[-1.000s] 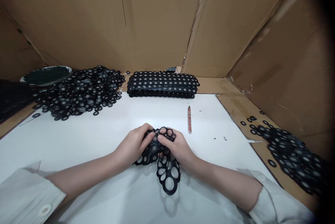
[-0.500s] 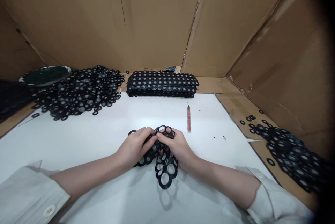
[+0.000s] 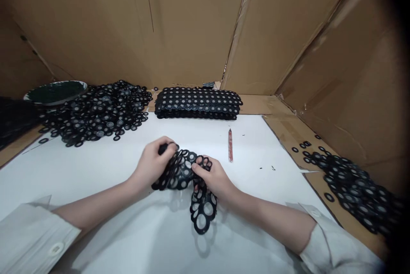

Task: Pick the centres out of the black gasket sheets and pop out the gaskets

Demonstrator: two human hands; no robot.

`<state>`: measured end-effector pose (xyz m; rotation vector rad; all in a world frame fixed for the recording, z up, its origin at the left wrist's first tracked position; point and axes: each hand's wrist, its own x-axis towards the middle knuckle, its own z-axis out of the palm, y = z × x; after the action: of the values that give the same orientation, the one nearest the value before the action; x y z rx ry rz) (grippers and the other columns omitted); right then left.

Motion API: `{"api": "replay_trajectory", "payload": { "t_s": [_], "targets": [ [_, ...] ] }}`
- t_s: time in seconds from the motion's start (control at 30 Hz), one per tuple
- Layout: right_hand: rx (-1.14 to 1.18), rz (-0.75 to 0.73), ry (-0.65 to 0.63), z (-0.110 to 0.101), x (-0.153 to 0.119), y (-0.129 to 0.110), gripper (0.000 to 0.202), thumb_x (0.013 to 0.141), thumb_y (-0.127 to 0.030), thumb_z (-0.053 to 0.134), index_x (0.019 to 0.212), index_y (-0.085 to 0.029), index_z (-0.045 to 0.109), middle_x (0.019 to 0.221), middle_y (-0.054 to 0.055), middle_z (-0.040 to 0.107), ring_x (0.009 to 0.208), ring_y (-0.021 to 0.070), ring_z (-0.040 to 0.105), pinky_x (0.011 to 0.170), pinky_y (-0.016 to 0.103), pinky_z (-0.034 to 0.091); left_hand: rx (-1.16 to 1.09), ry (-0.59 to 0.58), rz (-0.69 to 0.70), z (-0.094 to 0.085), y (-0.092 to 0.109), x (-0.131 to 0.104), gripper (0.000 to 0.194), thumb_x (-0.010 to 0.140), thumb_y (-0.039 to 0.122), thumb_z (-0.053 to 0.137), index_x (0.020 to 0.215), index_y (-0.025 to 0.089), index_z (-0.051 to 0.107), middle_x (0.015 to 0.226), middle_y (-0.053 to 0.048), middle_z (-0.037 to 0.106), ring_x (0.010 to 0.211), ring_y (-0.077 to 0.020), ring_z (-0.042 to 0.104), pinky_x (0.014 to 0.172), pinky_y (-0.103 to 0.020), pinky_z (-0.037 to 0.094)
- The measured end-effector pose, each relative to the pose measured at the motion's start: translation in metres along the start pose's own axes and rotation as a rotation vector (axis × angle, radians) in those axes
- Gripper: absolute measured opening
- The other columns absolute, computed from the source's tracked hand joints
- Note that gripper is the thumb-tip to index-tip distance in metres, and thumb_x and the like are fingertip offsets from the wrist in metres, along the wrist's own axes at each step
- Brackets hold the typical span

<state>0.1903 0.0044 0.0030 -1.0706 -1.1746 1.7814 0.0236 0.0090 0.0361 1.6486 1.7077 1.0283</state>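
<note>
A black piece of joined rings [image 3: 181, 171] is stretched between my two hands above the white table top [image 3: 128, 231]. My left hand [image 3: 153, 160] is closed on its left end, with some black material bunched between thumb and fingers. My right hand [image 3: 213, 175] pinches the piece at its right part, thumb on top. Below the right fingers a section with larger rings hangs down, its shadow falling on the table.
Loose black rings [image 3: 102, 113] are heaped at the back left beside a round dish [image 3: 56, 93]. Stacked ring strips [image 3: 198, 103] lie at the back. A red-handled tool [image 3: 230, 145] lies right of centre. More rings [image 3: 355, 186] cover cardboard at the right.
My left hand has moved left and slightly up, away from my right hand, spreading the ring piece between them. My right hand has hardly moved.
</note>
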Motion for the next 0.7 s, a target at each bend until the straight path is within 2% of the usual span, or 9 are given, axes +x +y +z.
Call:
{"api": "replay_trajectory", "payload": {
  "t_s": [0.07,0.13,0.2,0.3,0.37,0.43,0.5,0.63,0.7],
  "targets": [
    [-0.054,0.012,-0.043,0.0,0.0,0.0,0.023,0.071,-0.036,0.059,0.073,-0.019,0.044,0.062,-0.005,0.041,0.053,0.0093,0.048,0.042,0.025,0.05,0.023,0.132,0.006,-0.005,-0.001,0.005,0.021,0.079,0.034,0.043,0.075,0.018,0.055,0.06,0.002,0.054,0.056,-0.0123,0.048,0.055,-0.023,0.038],
    [-0.082,0.018,-0.086,0.001,0.0,0.0,0.022,0.073,-0.037,0.057,0.074,-0.02,0.043,0.062,-0.005,0.041,0.053,0.0094,0.048,0.041,0.024,0.049,0.07,0.12,0.058,-0.004,-0.002,0.003,0.02,0.079,0.034,0.044,0.075,0.019,0.055,0.062,0.002,0.055,0.058,-0.0124,0.049,0.056,-0.022,0.038],
    [-0.09,-0.004,-0.111,0.002,0.001,0.001,0.022,0.076,-0.04,0.052,0.074,-0.02,0.044,0.063,-0.005,0.042,0.051,0.0087,0.048,0.041,0.023,0.049,0.112,-0.045,0.104,0.002,-0.002,-0.004,0.018,0.079,0.034,0.045,0.077,0.019,0.055,0.064,0.002,0.057,0.059,-0.0123,0.051,0.057,-0.022,0.038],
    [-0.086,-0.05,-0.156,0.001,0.0,0.003,0.024,0.079,-0.042,0.047,0.075,-0.019,0.046,0.063,-0.005,0.043,0.051,0.0079,0.047,0.043,0.023,0.049,0.098,-0.326,0.075,0.013,0.001,-0.016,0.023,0.081,0.037,0.042,0.086,0.02,0.056,0.065,0.002,0.06,0.059,-0.0129,0.053,0.056,-0.022,0.039],
    [-0.073,-0.062,-0.18,0.0,-0.001,0.004,0.024,0.08,-0.042,0.046,0.077,-0.019,0.047,0.064,-0.005,0.042,0.051,0.0077,0.047,0.043,0.022,0.048,0.042,-0.415,0.055,0.015,0.003,-0.017,0.026,0.081,0.038,0.041,0.09,0.019,0.057,0.074,0.0,0.064,0.067,-0.0147,0.057,0.062,-0.024,0.042],
    [-0.06,-0.059,-0.204,-0.001,-0.002,0.004,0.023,0.08,-0.042,0.047,0.077,-0.019,0.048,0.065,-0.004,0.042,0.054,0.0081,0.046,0.043,0.022,0.048,-0.011,-0.445,0.06,0.012,0.003,-0.011,0.026,0.08,0.037,0.041,0.085,0.018,0.059,0.08,-0.002,0.065,0.074,-0.016,0.058,0.068,-0.025,0.043],
    [-0.052,-0.057,-0.205,-0.001,-0.003,0.004,0.023,0.08,-0.041,0.047,0.075,-0.018,0.049,0.068,-0.003,0.043,0.057,0.009,0.047,0.044,0.022,0.048,-0.02,-0.363,0.036,0.005,-0.001,-0.001,0.025,0.079,0.034,0.042,0.079,0.017,0.06,0.075,-0.002,0.065,0.07,-0.0157,0.058,0.065,-0.025,0.043],
    [-0.033,-0.046,-0.066,0.0,-0.003,0.004,0.026,0.08,-0.044,0.045,0.073,-0.019,0.047,0.067,-0.003,0.041,0.056,0.0095,0.046,0.042,0.022,0.047,0.043,0.084,-0.046,-0.008,-0.008,0.012,0.024,0.078,0.033,0.043,0.079,0.016,0.06,0.063,-0.001,0.061,0.057,-0.0134,0.053,0.054,-0.023,0.04],
    [-0.029,-0.047,-0.038,0.001,-0.002,0.005,0.026,0.08,-0.044,0.045,0.074,-0.019,0.046,0.066,-0.003,0.041,0.054,0.0092,0.046,0.042,0.022,0.046,0.097,0.064,0.044,-0.006,-0.007,0.008,0.021,0.077,0.033,0.046,0.079,0.017,0.059,0.07,0.0,0.063,0.063,-0.0133,0.055,0.059,-0.022,0.041]
  ]
}}
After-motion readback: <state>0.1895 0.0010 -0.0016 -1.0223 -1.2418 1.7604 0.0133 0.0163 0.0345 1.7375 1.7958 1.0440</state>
